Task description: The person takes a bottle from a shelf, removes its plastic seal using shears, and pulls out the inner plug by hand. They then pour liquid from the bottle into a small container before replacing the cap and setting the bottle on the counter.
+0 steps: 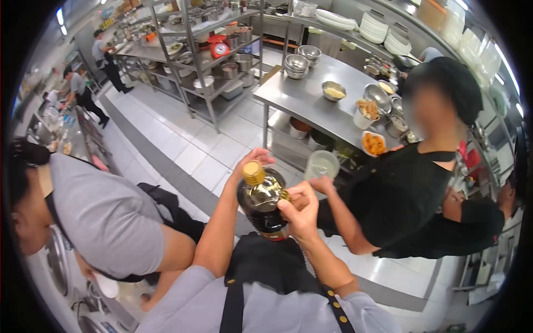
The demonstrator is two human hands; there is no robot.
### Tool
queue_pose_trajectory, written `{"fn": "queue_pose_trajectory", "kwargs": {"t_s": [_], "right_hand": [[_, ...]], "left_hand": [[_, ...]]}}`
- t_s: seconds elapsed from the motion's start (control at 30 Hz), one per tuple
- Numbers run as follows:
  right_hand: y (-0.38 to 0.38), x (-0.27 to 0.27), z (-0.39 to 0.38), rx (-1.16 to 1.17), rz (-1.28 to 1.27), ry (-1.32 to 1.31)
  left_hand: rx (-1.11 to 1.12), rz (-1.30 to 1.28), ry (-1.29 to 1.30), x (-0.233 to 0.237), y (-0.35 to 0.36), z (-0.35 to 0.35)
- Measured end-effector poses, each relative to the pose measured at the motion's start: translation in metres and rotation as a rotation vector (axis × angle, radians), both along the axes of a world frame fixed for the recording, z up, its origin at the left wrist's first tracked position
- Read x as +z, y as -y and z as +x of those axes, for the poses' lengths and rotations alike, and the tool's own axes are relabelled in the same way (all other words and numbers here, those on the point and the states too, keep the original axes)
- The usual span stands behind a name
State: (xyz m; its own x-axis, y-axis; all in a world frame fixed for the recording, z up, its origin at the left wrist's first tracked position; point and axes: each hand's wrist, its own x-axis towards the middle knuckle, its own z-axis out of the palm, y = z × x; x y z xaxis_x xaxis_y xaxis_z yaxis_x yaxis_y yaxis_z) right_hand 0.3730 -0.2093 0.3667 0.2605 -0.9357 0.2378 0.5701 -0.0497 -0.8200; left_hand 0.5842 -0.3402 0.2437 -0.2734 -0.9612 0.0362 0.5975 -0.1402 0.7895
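A right hand (301, 208) grasps a dark bottle (265, 213) in mid-air, cap (253, 172) on; the left hand (250, 161) lies behind, its hold unclear; this apparent handling calls for steadiness, a co-worker's tub (322, 165) near the grip.

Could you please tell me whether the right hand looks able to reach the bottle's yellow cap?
Probably yes: the right hand is close by, at the side of the dark bottle, and nothing covers the top of the yellow cap.
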Motion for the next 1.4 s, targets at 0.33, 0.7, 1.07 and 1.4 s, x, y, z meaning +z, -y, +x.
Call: {"fn": "queue_pose_trajectory", "kwargs": {"t_s": [0.33, 0.7, 1.07, 1.4], "right_hand": [[0.023, -0.009, 0.047, 0.293, -0.001, -0.068], [0.086, 0.010, 0.033, 0.611, -0.122, -0.014], [0.215, 0.015, 0.013, 0.493, -0.266, -0.193], [0.367, -0.024, 0.080, 0.039, 0.056, -0.204]], "left_hand": [[-0.044, 0.405, -0.288, -0.006, -0.109, 0.003], [-0.130, 0.617, 1.029, -0.207, -0.109, 0.072], [-0.373, 0.679, 1.292, -0.284, -0.065, 0.119], [0.116, 0.353, 0.660, -0.202, 0.193, 0.109]]}}
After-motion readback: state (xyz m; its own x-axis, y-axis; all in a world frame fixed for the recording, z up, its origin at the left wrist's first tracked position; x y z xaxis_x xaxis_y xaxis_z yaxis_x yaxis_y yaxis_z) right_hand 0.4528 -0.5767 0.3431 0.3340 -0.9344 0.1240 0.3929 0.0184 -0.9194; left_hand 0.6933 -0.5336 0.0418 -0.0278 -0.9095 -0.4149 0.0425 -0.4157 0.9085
